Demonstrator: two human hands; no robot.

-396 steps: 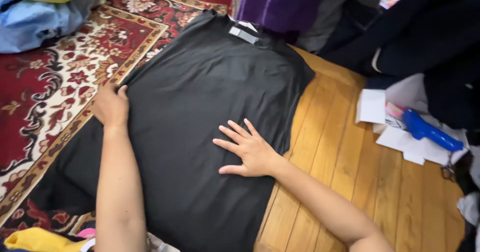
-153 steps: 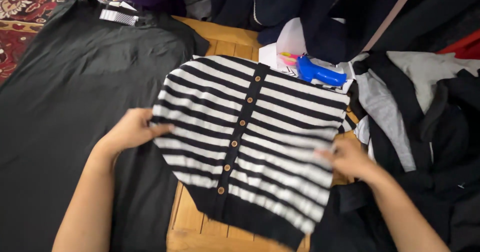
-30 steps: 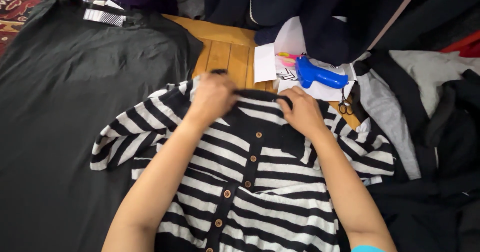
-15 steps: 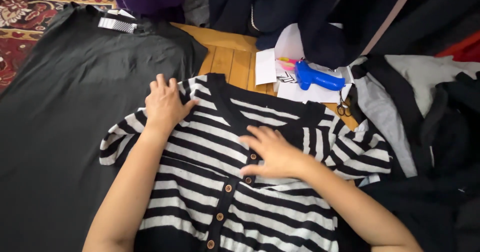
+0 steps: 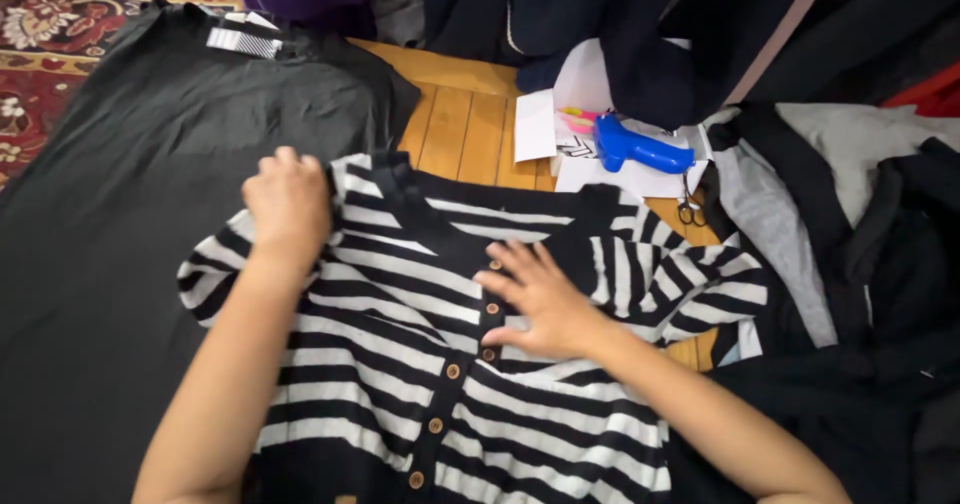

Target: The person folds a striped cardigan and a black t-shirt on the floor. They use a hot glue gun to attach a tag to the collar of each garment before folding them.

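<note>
A black-and-white striped top (image 5: 400, 364) with a row of brown buttons lies spread flat, front up, partly over the wooden floor (image 5: 455, 129) and partly over a black garment (image 5: 130, 214). My left hand (image 5: 288, 199) rests, fingers curled, on the top's left shoulder by the neckline. My right hand (image 5: 535, 299) lies flat with fingers spread on the chest, beside the button row. Neither hand holds anything.
A blue tagging gun (image 5: 635, 149) lies on white papers (image 5: 535, 124) beyond the collar, with small scissors (image 5: 688, 209) beside it. Dark and grey clothes (image 5: 860, 264) are piled at the right and back. A red patterned rug (image 5: 40, 54) lies at the far left.
The striped top was turned and laid flat. In the last second my hands left the collar: the left slid out to the shoulder, the right came down onto the chest.
</note>
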